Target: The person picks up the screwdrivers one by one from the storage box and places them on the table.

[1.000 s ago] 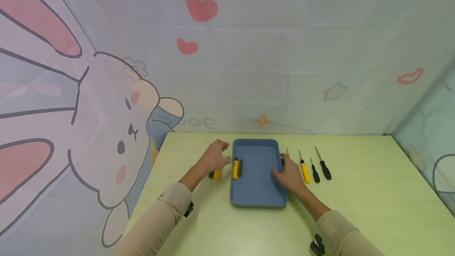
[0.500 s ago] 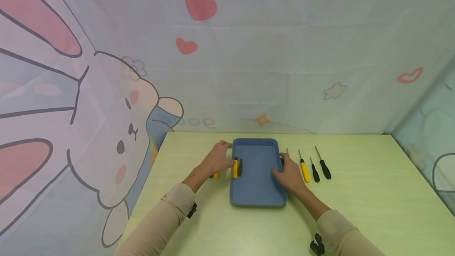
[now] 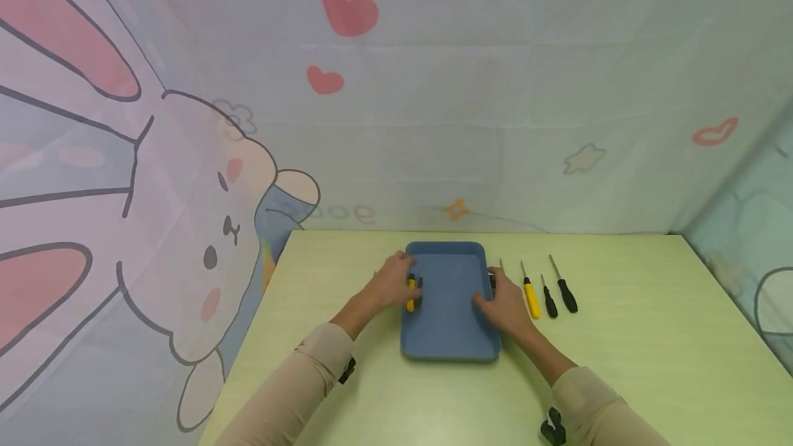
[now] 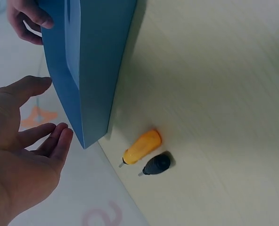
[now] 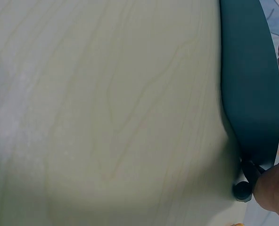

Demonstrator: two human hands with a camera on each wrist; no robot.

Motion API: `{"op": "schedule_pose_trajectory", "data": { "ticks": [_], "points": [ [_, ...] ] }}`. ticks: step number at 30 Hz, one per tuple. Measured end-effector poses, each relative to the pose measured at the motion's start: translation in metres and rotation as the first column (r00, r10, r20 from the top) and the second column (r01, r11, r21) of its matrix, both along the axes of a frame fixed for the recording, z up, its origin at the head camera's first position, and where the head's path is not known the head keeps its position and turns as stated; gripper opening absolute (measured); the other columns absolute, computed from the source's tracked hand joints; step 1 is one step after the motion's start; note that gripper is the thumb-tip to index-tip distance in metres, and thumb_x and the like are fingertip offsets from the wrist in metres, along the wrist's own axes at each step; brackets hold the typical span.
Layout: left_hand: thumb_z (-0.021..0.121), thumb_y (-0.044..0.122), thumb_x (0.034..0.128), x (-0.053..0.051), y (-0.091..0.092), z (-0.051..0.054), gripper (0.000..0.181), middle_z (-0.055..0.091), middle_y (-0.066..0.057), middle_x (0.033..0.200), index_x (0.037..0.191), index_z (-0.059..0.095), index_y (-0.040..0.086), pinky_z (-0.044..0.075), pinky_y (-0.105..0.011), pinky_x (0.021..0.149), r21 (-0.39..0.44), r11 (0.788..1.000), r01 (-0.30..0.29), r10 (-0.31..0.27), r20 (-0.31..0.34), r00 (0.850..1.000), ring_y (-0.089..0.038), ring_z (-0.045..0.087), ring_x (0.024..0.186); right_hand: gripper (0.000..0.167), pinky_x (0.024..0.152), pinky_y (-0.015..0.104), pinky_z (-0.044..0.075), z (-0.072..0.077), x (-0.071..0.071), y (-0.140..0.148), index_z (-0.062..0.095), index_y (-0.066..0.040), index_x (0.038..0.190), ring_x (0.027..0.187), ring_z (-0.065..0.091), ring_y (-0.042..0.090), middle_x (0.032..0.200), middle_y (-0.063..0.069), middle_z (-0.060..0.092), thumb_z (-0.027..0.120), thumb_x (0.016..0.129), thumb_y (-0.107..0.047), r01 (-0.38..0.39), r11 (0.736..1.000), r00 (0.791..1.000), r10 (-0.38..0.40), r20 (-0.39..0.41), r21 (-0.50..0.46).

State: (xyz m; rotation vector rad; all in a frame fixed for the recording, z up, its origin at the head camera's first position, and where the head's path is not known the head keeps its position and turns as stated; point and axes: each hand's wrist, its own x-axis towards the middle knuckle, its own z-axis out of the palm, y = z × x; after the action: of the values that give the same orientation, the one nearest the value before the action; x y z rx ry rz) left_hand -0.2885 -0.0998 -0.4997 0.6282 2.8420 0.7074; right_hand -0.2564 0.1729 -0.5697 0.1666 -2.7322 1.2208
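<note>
My left hand (image 3: 392, 284) hovers over the blue tray's left edge with relaxed fingers, holding nothing. Beneath it lie a yellow screwdriver (image 3: 410, 306) and a dark one (image 3: 420, 282) inside the tray (image 3: 452, 325). The left wrist view shows the hand (image 4: 31, 150) with thumb and fingers apart beside the tray wall (image 4: 99, 61). My right hand (image 3: 508, 303) grips the tray's right rim, thumb inside and fingers outside. A black handle (image 5: 243, 190) lies beside the tray by this hand (image 5: 274, 190), partly hidden by it.
Right of the tray on the table (image 3: 650, 336) lie a yellow screwdriver (image 3: 531, 299) and black ones (image 3: 550, 303) (image 3: 566, 296). Left of the tray, the left wrist view shows a yellow handle (image 4: 143, 147) and a black handle (image 4: 157, 164). A printed cloth (image 3: 434, 122) hangs behind.
My left hand has moved right, from beside the tray to over its left edge and the screwdrivers inside. My right hand and the tray have stayed in place.
</note>
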Motion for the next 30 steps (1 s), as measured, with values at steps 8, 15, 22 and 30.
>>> {"op": "schedule_pose_trajectory", "data": {
  "ticks": [8,15,22,30],
  "points": [
    [0.079,0.018,0.0959,0.002,0.012,-0.004,0.065,0.05,-0.024,0.152,0.15,0.052,-0.005,0.055,-0.042,0.106,-0.12,0.991,0.054,-0.053,0.011,0.999,-0.038,0.052,0.138,0.068,0.102,0.06,0.053,0.0,0.0,0.0,0.044,0.009,0.15,0.123,0.063,0.048,0.135,0.034,0.063,0.073,0.094,-0.017,-0.004,1.0,1.0,0.004,0.005,-0.001],
    [0.075,0.014,0.0958,0.005,0.026,-0.008,0.056,0.055,-0.024,0.149,0.144,0.058,-0.007,0.053,-0.043,0.108,-0.244,0.969,0.033,-0.041,-0.025,0.999,-0.039,0.054,0.137,0.069,0.102,0.06,0.053,0.001,0.001,0.0,0.044,0.009,0.15,0.122,0.064,0.047,0.135,0.034,0.063,0.073,0.094,-0.017,-0.001,1.0,1.0,0.001,0.012,-0.001],
    [0.073,0.011,0.095,0.006,0.037,-0.014,0.036,0.061,-0.022,0.139,0.127,0.068,-0.004,0.057,-0.043,0.099,-0.326,0.945,-0.029,0.012,-0.053,0.999,-0.036,0.06,0.125,0.069,0.102,0.06,0.053,-0.003,-0.001,0.001,0.045,0.009,0.15,0.121,0.064,0.047,0.134,0.033,0.064,0.074,0.093,-0.017,0.004,1.0,1.0,-0.004,0.004,-0.007],
    [0.074,0.006,0.0938,0.007,0.044,-0.015,0.016,0.066,-0.019,0.124,0.108,0.072,0.0,0.058,-0.04,0.09,-0.358,0.932,-0.065,0.042,-0.07,0.997,-0.032,0.063,0.11,0.069,0.101,0.06,0.054,-0.004,-0.002,0.001,0.046,0.009,0.149,0.119,0.065,0.046,0.133,0.033,0.065,0.075,0.092,-0.017,0.005,1.0,1.0,-0.005,-0.014,-0.018]
  ]
}}
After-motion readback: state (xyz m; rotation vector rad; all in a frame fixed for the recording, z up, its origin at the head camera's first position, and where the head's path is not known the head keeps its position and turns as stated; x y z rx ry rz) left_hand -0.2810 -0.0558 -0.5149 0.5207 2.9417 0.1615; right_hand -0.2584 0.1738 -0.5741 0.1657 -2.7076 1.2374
